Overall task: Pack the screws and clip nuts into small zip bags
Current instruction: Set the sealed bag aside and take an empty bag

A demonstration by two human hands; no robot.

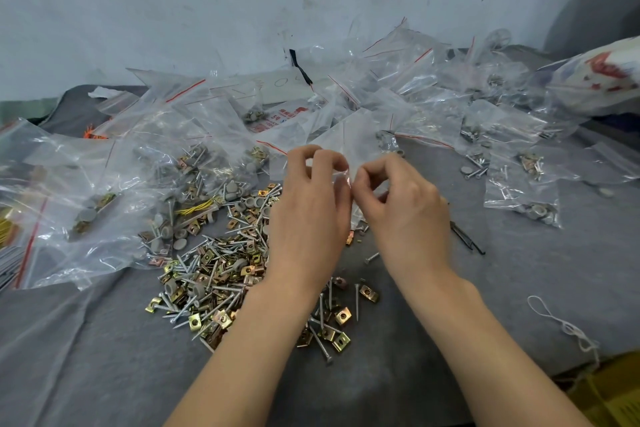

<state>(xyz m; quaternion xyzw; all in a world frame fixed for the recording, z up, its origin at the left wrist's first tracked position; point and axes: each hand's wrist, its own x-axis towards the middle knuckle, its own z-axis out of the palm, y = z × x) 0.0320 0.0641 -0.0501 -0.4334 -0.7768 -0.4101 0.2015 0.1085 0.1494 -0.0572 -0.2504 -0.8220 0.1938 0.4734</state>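
The left hand (308,208) and right hand (401,208) both had their fingers curled, pinching one small clear bag (348,146) between them. Thumbs and forefingers met at its edge, just above the loose pile (207,270) of screws (356,302) and clip nuts (342,316) on the grey tabletop (104,340). Whether the bag held anything, or whether its zip was being opened or pressed shut, could not be told (the film was too clear and crumpled).

The likely trouble lay there. The thin, slippery plastic could slide from the pinch, or the zip could catch only partway, and any contents would drop back into the pile below. Screw points might also pierce the film if squeezed.

Farther out, packed bags (523,198) on the right and more bags (104,184) on the left crowded the tabletop, so a dropped one could be lost among them.
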